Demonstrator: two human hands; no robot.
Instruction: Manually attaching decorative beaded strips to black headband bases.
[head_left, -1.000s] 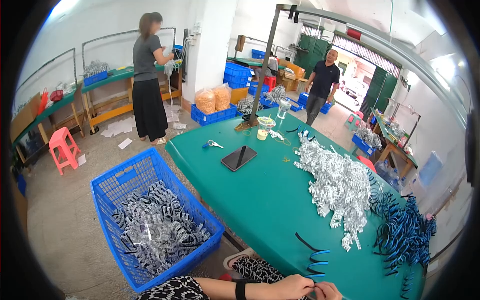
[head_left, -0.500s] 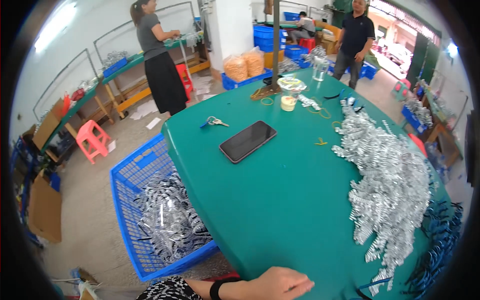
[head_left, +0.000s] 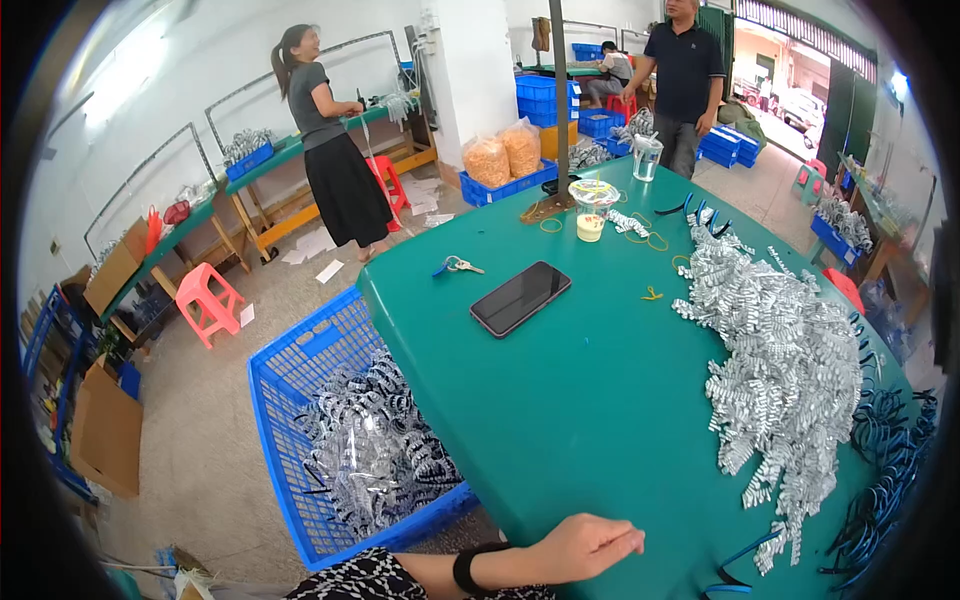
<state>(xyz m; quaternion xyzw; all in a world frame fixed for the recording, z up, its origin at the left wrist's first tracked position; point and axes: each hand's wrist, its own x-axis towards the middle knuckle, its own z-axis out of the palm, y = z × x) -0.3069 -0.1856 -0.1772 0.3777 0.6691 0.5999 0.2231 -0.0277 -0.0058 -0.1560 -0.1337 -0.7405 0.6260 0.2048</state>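
My left hand (head_left: 592,549), with a black band at the wrist, comes in from the bottom and rests at the near edge of the green table (head_left: 600,420). Its fingers are curled together and nothing shows in them. My right hand is out of view. To the right lies a large heap of silver curly strips (head_left: 780,370). Beyond it, at the right edge, are blue and black strips (head_left: 880,480). One blue-and-black strip (head_left: 735,570) lies at the bottom, right of my left hand. A dark phone (head_left: 521,299) lies flat farther up the table.
Keys (head_left: 458,265), a lidded cup (head_left: 591,215), a clear cup (head_left: 647,158) and yellow rubber bands (head_left: 652,293) lie around a metal post (head_left: 558,90). Left of the table, a blue basket (head_left: 285,440) holds more curly strips. A pink stool (head_left: 210,302) and two standing people are farther off.
The view has shifted, so the table and basket appear farther right. My left hand stays by the near edge, its fingers more tightly curled. The person at the back right has turned slightly.
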